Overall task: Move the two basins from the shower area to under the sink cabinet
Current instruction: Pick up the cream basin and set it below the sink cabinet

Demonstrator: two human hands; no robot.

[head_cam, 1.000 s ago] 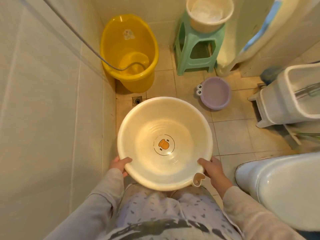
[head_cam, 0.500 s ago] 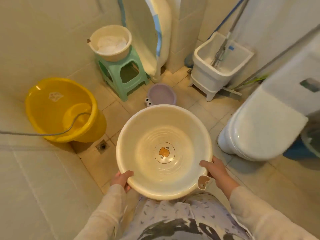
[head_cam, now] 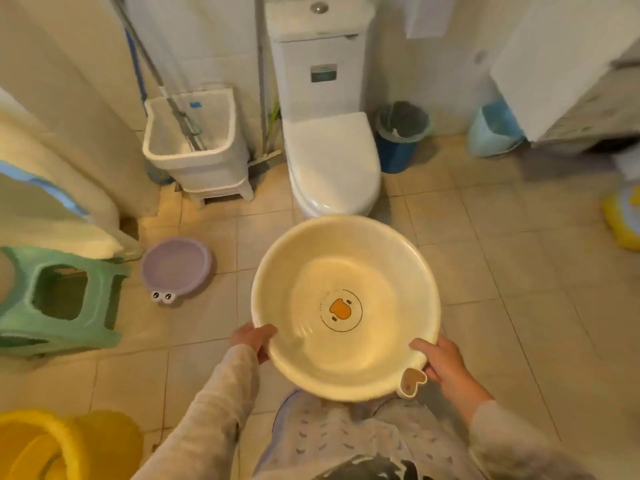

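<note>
A large cream basin [head_cam: 346, 271] with an orange duck print in its bottom hangs level in front of my waist. My left hand [head_cam: 254, 339] grips its near left rim, and my right hand [head_cam: 446, 367] grips the near right rim beside a small duck-shaped tab. A smaller purple basin [head_cam: 176, 266] with cartoon eyes on its rim lies on the tiled floor to the left, next to the green stool. The white sink cabinet [head_cam: 554, 64] shows at the upper right, with a dark gap under it.
A white toilet [head_cam: 332, 161] stands straight ahead, with a mop sink [head_cam: 197, 147] to its left. A dark blue bin [head_cam: 401, 133] and a light blue bin [head_cam: 495, 129] stand by the far wall. A green stool [head_cam: 59, 299] and a yellow tub [head_cam: 41, 445] are at the left.
My view has swung to the right, away from the shower corner, with the cream basin still in both hands. The toilet is now straight ahead and the sink cabinet has come into view.
</note>
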